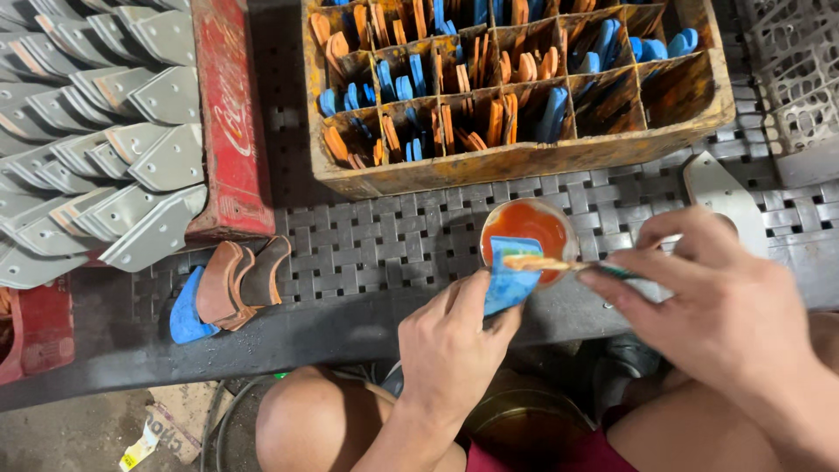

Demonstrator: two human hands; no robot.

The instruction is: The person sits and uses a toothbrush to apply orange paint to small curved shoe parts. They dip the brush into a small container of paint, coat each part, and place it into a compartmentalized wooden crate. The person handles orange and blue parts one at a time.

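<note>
Seated at the woven metal worktop (384,240), knees showing at six o'clock. My left hand (450,345) was closed around the lower end of a blue piece (509,275), thumb and fingers pinching it so it stood up just in front of the small round dish of orange liquid (530,229), touching or overlapping its near rim; I could not tell which. My right hand (721,310), at four o'clock, was curled shut on a thin brush (559,264), held like a pen; its orange-coated tip lay across the top of the blue piece. The dish sat near the centre of the worktop, just below the compartmented wooden crate (524,157) at twelve o'clock, whose cells held upright blue and orange-coated pieces. At eight o'clock lay a small pile of coated brown pieces (240,284) leaning together, with one blue one (185,315) at its left edge, touching it. At ten o'clock, rows of grey metal brackets (131,157) overlapped like scales, beside a red crate wall (229,122). A single grey bracket (721,197) lay at two o'clock, just beyond my right hand. A white plastic lattice basket (800,79) filled the one o'clock corner. A round metal tin (524,419) showed between my knees, under the worktop's edge.
</note>
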